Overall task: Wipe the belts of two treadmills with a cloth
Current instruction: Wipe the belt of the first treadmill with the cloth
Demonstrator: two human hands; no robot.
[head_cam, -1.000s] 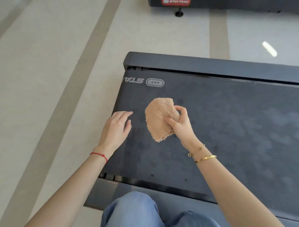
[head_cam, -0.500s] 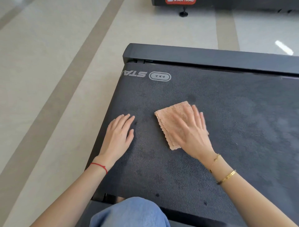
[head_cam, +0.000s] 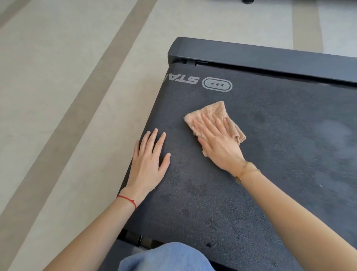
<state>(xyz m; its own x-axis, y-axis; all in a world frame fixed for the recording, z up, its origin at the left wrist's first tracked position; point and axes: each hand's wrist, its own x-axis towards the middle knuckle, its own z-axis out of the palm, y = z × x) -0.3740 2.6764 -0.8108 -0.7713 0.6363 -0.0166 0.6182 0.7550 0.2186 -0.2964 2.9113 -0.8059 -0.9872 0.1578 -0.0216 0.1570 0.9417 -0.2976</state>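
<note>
A dark treadmill belt (head_cam: 270, 154) with a grey logo near its far-left corner fills the right of the view. A peach fluffy cloth (head_cam: 216, 114) lies flat on the belt near that logo. My right hand (head_cam: 218, 143) presses down on the cloth with flat, spread fingers and covers much of it. My left hand (head_cam: 148, 164) rests palm-down on the belt's left edge, holding nothing, fingers apart. The belt shows dull smudges and dark spots.
The treadmill's dark side rail (head_cam: 251, 56) runs along the far edge of the belt. Beige striped floor (head_cam: 58, 116) lies to the left. My knee in blue jeans (head_cam: 166, 257) is at the bottom. Part of another machine's base (head_cam: 249, 1) shows at the top.
My right hand went from holding the bunched cloth above the belt to pressing it flat on the belt, then slid it slightly toward the far-left corner. My left hand stayed flat at the edge.
</note>
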